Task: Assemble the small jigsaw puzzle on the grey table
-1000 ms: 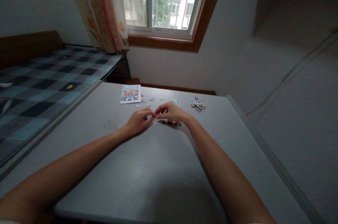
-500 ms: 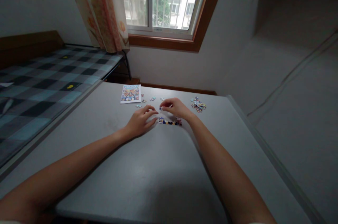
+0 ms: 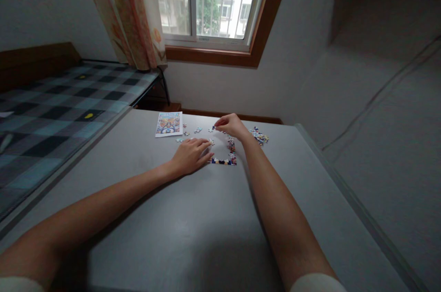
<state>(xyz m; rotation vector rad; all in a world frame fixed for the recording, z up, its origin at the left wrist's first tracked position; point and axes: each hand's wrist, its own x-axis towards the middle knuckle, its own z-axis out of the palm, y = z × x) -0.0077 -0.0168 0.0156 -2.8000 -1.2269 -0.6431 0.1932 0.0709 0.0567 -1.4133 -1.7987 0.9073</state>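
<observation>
On the white table lies a partly joined jigsaw puzzle border (image 3: 223, 162), with a bottom row and a right side of linked pieces. My left hand (image 3: 193, 154) rests palm down at its left side, fingers stretched out and covering some of that edge. My right hand (image 3: 231, 126) is raised over the far end of the border, thumb and fingertips pinched on a small dark blue puzzle piece (image 3: 214, 127). A light piece (image 3: 210, 130) lies just beside those fingertips. Part of the border's top is hidden behind the right hand.
A printed picture sheet (image 3: 168, 124) lies at the back left of the table (image 3: 165, 227). Loose pieces (image 3: 197, 130) are scattered beside it. A pile of puzzle pieces (image 3: 259, 136) sits beyond my right wrist. A checked bed (image 3: 69, 103) adjoins the left side.
My right hand has moved away from me, up to the border's far end, with the puzzle piece pinched. My left hand has shifted slightly right and flattened over the border's left edge.
</observation>
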